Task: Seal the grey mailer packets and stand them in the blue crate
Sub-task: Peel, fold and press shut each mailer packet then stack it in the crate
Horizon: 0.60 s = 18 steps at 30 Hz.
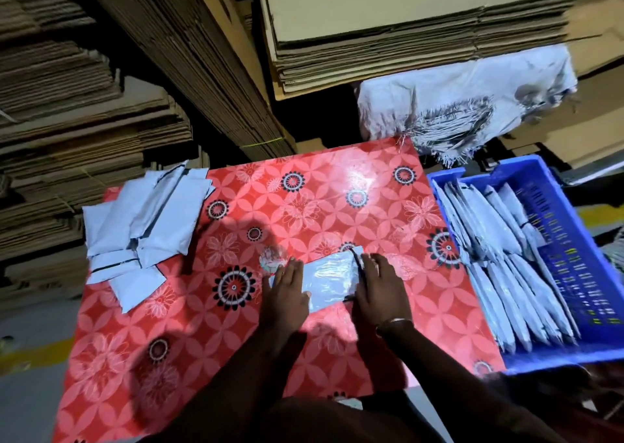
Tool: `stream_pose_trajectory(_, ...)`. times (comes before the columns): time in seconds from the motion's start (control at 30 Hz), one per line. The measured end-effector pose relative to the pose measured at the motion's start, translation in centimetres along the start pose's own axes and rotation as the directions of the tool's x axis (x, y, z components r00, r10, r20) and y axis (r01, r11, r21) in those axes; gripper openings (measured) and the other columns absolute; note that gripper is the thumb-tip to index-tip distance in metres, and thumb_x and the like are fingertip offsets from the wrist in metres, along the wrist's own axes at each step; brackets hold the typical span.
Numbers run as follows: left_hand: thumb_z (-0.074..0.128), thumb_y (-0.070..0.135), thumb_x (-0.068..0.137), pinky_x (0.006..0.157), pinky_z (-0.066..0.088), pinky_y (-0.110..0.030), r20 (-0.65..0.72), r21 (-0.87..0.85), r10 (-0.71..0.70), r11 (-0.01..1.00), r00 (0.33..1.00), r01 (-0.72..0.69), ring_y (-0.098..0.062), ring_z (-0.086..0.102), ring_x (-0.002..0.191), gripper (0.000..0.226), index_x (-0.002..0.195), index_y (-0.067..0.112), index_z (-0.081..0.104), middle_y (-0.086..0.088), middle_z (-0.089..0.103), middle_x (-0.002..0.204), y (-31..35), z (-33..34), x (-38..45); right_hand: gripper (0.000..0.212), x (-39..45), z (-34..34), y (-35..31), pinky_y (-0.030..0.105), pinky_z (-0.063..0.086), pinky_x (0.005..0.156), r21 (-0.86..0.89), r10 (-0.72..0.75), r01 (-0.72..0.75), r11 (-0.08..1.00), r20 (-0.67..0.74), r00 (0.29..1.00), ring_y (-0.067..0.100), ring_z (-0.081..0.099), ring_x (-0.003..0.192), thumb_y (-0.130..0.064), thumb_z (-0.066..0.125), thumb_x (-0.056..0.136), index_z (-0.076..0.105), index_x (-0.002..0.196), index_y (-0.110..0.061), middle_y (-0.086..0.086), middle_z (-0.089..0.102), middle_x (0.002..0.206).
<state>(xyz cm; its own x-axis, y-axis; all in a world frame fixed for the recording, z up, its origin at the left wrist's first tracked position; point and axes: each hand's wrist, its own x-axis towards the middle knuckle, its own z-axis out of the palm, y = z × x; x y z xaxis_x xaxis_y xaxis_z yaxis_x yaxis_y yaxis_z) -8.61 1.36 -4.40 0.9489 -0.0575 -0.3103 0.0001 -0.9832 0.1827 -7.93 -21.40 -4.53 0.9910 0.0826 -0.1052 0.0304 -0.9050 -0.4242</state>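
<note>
One grey mailer packet point(327, 277) lies flat on the red flowered tabletop point(304, 199) in front of me. My left hand point(285, 295) presses flat on its left end. My right hand point(380, 290) rests on its right end, fingers over the folded flap with a dark strip. A loose pile of grey packets point(145, 229) sits at the table's left side. The blue crate point(574, 250) stands to the right, with several grey packets point(506, 273) standing on edge along its left half.
Tall stacks of flattened cardboard point(101, 87) rise behind and to the left of the table. A frayed white sack point(466, 108) hangs under another cardboard stack point(405, 30) at the back right. Shadows of my arms fall on the table's near left part.
</note>
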Motion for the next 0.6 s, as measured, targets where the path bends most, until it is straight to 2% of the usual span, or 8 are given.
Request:
stream_pose_trajectory(0.03, 0.063, 0.034, 0.095, 0.122, 0.021, -0.052, -0.044, -0.032, 0.018, 0.999, 0.999, -0.019, -0.022, 0.032, 0.152, 0.078, 0.162, 0.017, 0.025, -0.003, 0.031, 0.166, 0.0, 0.0, 0.1, 0.050, -0.7, -0.3, -0.4, 0.044, 0.050, 0.079, 0.044, -0.002, 0.003, 0.999, -0.041, 0.999, 0.037, 0.056, 0.107, -0.037, 0.045, 0.090, 0.053, 0.134, -0.013, 0.013, 0.053, 0.126)
stream_pose_trajectory(0.1, 0.074, 0.028, 0.088, 0.118, 0.030, -0.051, -0.081, -0.126, 0.028, 0.991, 0.996, -0.038, -0.029, 0.044, 0.144, 0.084, 0.159, 0.012, 0.032, -0.011, 0.044, 0.159, -0.1, 0.3, 0.6, 0.037, -2.1, -0.5, -1.1, 0.041, 0.048, 0.077, 0.156, -0.011, 0.013, 0.988, -0.013, 1.000, 0.032, 0.056, 0.100, -0.033, 0.045, 0.092, 0.057, 0.123, -0.017, 0.008, 0.053, 0.111)
stream_pose_trajectory(0.23, 0.080, 0.029, 0.084, 0.109, 0.040, -0.048, -0.009, -0.166, -0.031, 0.986, 0.999, 0.029, -0.041, 0.049, 0.133, 0.097, 0.161, 0.011, 0.025, -0.019, 0.046, 0.152, 0.0, 0.3, 1.8, 0.051, -3.2, 0.4, -1.5, 0.033, 0.043, 0.092, 0.448, 0.051, -0.124, 0.886, 0.171, 0.984, 0.021, 0.051, 0.104, -0.034, 0.051, 0.079, 0.056, 0.126, -0.014, 0.004, 0.042, 0.113)
stream_pose_trajectory(0.33, 0.085, 0.028, 0.080, 0.110, 0.037, -0.042, 0.069, -0.285, -0.041, 0.957, 0.997, 0.059, -0.036, 0.046, 0.139, 0.094, 0.157, 0.008, 0.035, -0.018, 0.045, 0.155, 1.3, 0.0, 2.5, 0.048, -2.4, 0.0, -1.6, 0.010, 0.035, 0.086, 0.566, 0.126, -0.232, 0.791, 0.220, 0.967, -0.010, 0.043, 0.092, -0.027, 0.066, 0.079, 0.060, 0.124, -0.009, 0.008, 0.039, 0.112)
stream_pose_trajectory(0.4, 0.087, 0.034, 0.074, 0.099, 0.042, -0.033, 0.116, -0.448, -0.027, 0.891, 0.993, 0.076, -0.030, 0.057, 0.128, 0.080, 0.142, 0.008, 0.055, -0.013, 0.061, 0.139, 2.6, 0.0, 3.0, 0.043, -1.7, -0.5, -1.0, 0.007, 0.036, 0.086, 0.607, 0.184, -0.276, 0.745, 0.210, 0.960, -0.011, 0.043, 0.093, -0.017, 0.075, 0.084, 0.061, 0.125, -0.010, 0.012, 0.041, 0.114)
stream_pose_trajectory(0.43, 0.084, 0.039, 0.071, 0.094, 0.044, -0.030, 0.129, -0.520, -0.017, 0.850, 0.991, 0.082, -0.026, 0.062, 0.121, 0.074, 0.135, 0.010, 0.061, -0.009, 0.066, 0.131, 3.5, -0.1, 3.1, 0.047, -1.3, -0.8, -0.5, 0.012, 0.037, 0.091, 0.625, 0.205, -0.290, 0.725, 0.205, 0.957, -0.003, 0.046, 0.099, -0.016, 0.075, 0.086, 0.059, 0.130, -0.011, 0.010, 0.041, 0.116)
stream_pose_trajectory(0.5, 0.079, 0.043, 0.070, 0.098, 0.051, -0.036, 0.166, -0.657, -0.016, 0.744, 0.986, 0.123, -0.021, 0.067, 0.115, 0.066, 0.128, 0.017, 0.064, -0.001, 0.071, 0.124, 5.2, 0.4, 3.5, 0.051, -0.7, -1.4, 0.5, 0.017, 0.038, 0.098, 0.661, 0.240, -0.311, 0.683, 0.200, 0.950, 0.010, 0.048, 0.107, -0.016, 0.074, 0.089, 0.056, 0.137, -0.011, 0.008, 0.041, 0.117)
stream_pose_trajectory(0.6, 0.081, 0.031, 0.075, 0.097, 0.057, -0.046, 0.182, -0.794, 0.025, 0.594, 0.983, 0.132, -0.015, 0.071, 0.111, 0.052, 0.124, 0.029, 0.065, 0.007, 0.075, 0.120, 9.0, 0.5, 3.9, 0.049, -0.4, -2.3, 1.9, 0.013, 0.036, 0.098, 0.731, 0.302, -0.348, 0.586, 0.202, 0.932, -0.006, 0.046, 0.104, -0.017, 0.073, 0.090, 0.058, 0.137, -0.011, 0.004, 0.041, 0.120)
